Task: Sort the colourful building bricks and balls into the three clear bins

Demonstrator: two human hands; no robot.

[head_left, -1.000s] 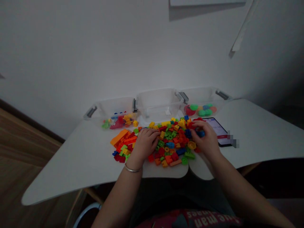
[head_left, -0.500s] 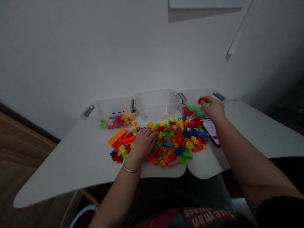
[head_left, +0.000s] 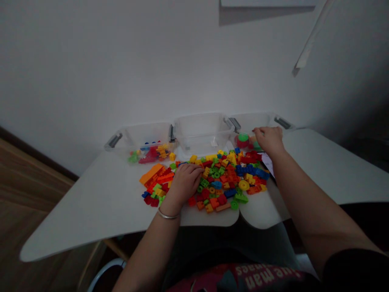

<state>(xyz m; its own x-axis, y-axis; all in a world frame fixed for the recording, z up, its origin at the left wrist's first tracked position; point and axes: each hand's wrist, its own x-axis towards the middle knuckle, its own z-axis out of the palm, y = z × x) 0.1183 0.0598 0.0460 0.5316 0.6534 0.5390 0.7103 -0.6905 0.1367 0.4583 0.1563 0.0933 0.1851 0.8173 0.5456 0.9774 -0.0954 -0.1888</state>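
Note:
My left hand (head_left: 186, 181) lies on the left-middle of a pile of colourful toy building bricks (head_left: 226, 178), fingers stretched over the bricks, with nothing visible in its grasp. Over the front of the right clear plastic bin (head_left: 253, 119) is my right hand (head_left: 270, 140), its fingers extended and no piece showing in them. In that bin, seen through its wall, are red and green rounded pieces (head_left: 243, 140). A blue brick strip (head_left: 249, 170) and red bricks (head_left: 251, 157) are the pile's nearest parts to the right hand.
A middle clear bin (head_left: 202, 121) stands between the right bin and a left clear bin (head_left: 142, 134), which holds mixed coloured pieces. Partly behind my right forearm lies a phone (head_left: 266, 162). The white table (head_left: 100, 194) meets the wall behind the bins.
The red piece in my right hand's fingertips is no longer visible there. That hand has lowered slightly and moved left, covering more of the phone. My left hand stays on the pile.

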